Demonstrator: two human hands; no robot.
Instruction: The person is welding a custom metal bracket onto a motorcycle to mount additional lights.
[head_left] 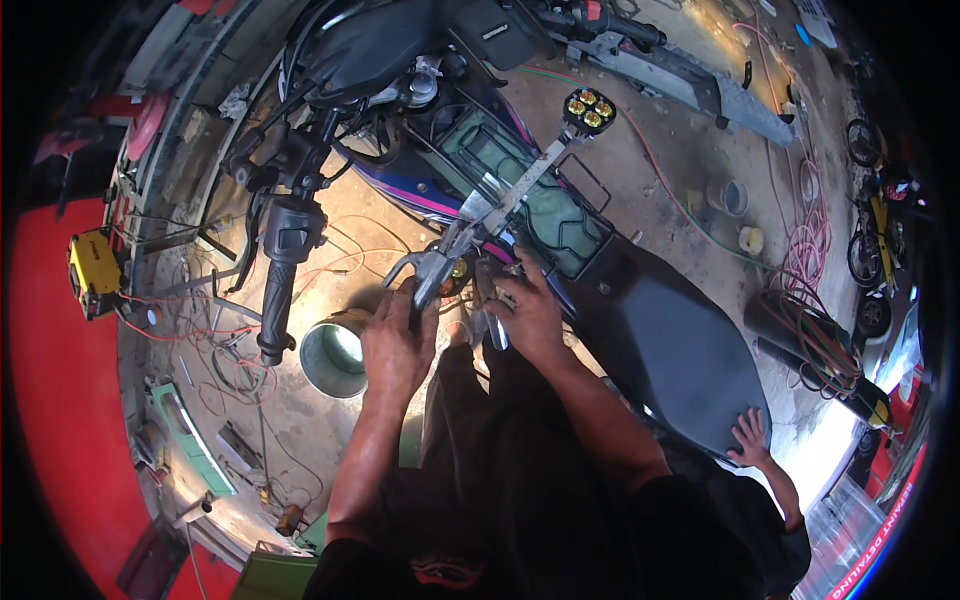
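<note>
A motorcycle (560, 230) is seen across the frame's centre, its black seat (680, 350) toward the lower right, where another person's hand (748, 432) is laid. A metal bracket (520, 185) carrying a four-lens lamp (589, 109) is angled upward at centre. The left hand (395, 350) is closed around grey pliers (435, 265). The right hand (530, 315) appears closed on a small metal part (490, 325), largely hidden.

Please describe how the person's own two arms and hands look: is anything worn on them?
Both forearms are bare from the elbow down. The left hand and the right hand wear no gloves, and no watch, ring or band shows. Near the shoulders, short dark sleeves begin, part of a dark shirt with a small red mark near the collar. The fingers are uncovered.
</note>
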